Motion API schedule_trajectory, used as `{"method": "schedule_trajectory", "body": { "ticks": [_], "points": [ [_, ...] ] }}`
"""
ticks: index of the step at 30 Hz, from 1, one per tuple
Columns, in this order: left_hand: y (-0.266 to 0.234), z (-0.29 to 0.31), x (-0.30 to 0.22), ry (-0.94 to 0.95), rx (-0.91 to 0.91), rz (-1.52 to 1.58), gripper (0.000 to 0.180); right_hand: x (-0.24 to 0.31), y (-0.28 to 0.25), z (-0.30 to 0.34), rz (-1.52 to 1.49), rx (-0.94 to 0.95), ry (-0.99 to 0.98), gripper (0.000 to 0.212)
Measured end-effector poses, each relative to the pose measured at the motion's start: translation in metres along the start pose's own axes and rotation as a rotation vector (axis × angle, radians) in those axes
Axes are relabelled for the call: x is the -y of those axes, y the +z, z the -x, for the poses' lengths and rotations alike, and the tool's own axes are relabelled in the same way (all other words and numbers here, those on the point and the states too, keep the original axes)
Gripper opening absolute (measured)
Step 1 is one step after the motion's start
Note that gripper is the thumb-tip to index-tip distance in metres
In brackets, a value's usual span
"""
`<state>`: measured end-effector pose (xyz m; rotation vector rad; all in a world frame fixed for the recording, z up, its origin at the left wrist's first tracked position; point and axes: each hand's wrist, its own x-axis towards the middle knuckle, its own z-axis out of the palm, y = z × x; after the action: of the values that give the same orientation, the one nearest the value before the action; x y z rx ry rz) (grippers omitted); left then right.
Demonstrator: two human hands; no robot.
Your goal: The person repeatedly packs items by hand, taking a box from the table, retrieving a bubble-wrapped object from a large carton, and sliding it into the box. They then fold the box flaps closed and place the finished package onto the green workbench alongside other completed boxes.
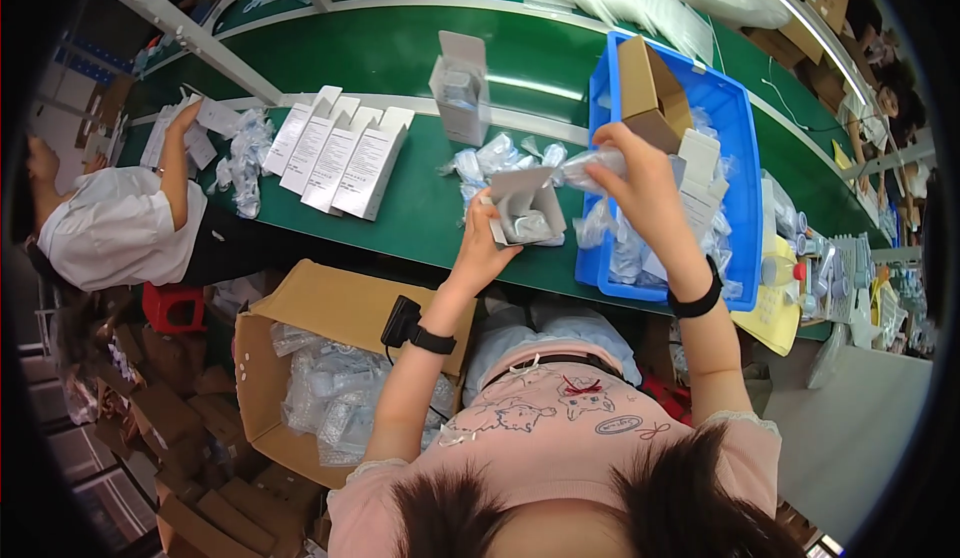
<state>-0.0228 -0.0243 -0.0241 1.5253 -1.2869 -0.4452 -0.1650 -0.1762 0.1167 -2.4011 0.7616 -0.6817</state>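
Observation:
My left hand [483,245] is wrapped round the side of a small white carton [548,230], which stands tilted with its flap up over the green bench. Inside the carton lies an item in clear plastic [527,225]. Just right of the carton's mouth, my right hand [640,180] pinches a clear plastic bag [588,170]; what the bag contains is too blurred to tell. Behind the carton, more plastic-wrapped pieces [498,153] lie in a loose heap. An upright white carton [458,108] stands beyond them, flap raised, with something wrapped showing inside.
To the right, a blue bin [740,208] holds bagged parts and an open brown box [640,88]. Several white cartons [365,173] lie in a row at left. Below the bench edge, a large cardboard box [262,388] holds bubble-wrapped goods. A co-worker [120,218] works at far left.

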Motion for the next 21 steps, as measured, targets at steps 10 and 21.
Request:
{"method": "schedule_trajectory", "body": {
  "ticks": [10, 21],
  "points": [
    [0.007, -0.008, -0.025, -0.064, -0.006, -0.18, 0.017, -0.018, 0.014, 0.06, -0.241, 0.082, -0.004, 0.025],
    [0.004, -0.024, -0.033, -0.371, -0.144, -0.168, 0.018, -0.031, 0.075, 0.053, 0.123, 0.414, -0.434, 0.031]
  ]
}}
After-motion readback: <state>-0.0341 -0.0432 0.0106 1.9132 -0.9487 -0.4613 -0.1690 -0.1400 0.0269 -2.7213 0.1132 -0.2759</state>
